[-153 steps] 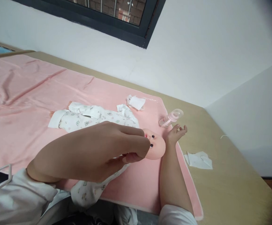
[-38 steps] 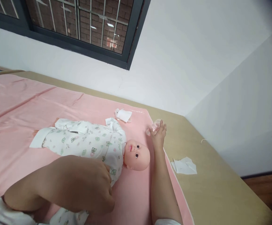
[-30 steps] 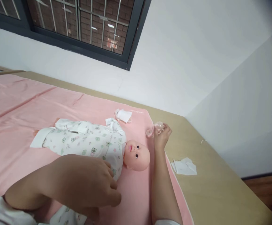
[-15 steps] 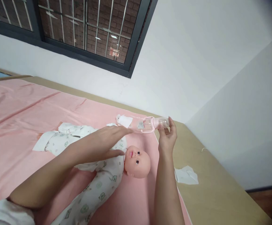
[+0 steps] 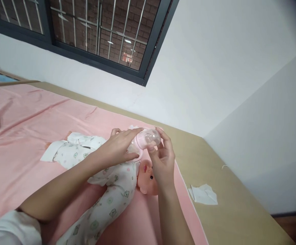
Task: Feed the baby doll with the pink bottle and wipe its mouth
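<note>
A baby doll [image 5: 117,185] in a white printed romper lies on a pink blanket [image 5: 22,126], its head partly hidden behind my right hand. Above the doll's chest I hold a pink baby bottle [image 5: 148,139] with both hands. My left hand [image 5: 119,148] wraps around the bottle's body. My right hand [image 5: 161,156] pinches the clear cap at the bottle's end.
The blanket covers a tan table [image 5: 234,211] set against white walls in a corner. Crumpled white tissue [image 5: 204,194] lies on the bare table to the right of the blanket. A dark-framed barred window [image 5: 99,34] is above.
My right hand picked the bottle up off the blanket's edge and carried it over the doll. My left hand left the doll's body and took hold of the bottle.
</note>
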Motion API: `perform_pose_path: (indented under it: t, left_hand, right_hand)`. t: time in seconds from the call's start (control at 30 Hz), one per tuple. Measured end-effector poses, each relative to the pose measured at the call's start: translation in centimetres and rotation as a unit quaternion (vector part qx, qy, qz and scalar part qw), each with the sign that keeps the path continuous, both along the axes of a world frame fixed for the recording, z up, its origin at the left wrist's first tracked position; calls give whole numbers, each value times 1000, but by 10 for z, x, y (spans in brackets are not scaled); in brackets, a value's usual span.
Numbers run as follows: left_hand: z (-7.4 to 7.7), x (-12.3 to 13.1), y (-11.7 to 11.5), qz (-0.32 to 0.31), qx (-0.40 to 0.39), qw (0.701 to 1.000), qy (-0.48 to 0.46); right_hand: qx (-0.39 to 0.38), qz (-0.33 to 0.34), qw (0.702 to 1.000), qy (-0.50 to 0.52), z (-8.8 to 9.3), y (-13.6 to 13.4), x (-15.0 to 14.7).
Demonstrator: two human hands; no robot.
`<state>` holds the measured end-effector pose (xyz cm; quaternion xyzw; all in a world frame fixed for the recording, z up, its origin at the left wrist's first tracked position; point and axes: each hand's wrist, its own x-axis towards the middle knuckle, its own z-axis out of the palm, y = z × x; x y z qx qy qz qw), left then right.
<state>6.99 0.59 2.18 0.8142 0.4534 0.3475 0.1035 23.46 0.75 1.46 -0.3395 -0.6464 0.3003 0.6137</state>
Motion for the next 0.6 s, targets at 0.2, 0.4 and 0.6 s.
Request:
perform_pose_path:
  t: [0.2, 0.4, 0.6]
  left_hand:
    - [4, 0, 2, -4, -27, 1000, -13]
    - [7, -5, -1, -37, -73, 996, -17]
    - [3, -8, 1, -50, -57, 997, -16]
  right_hand:
    - [-12, 53, 999, -10, -2, -6, -7]
    - [-21, 40, 998, -31, -3, -6, -4]
    - [-32, 43, 998, -13, -1, -8, -4]
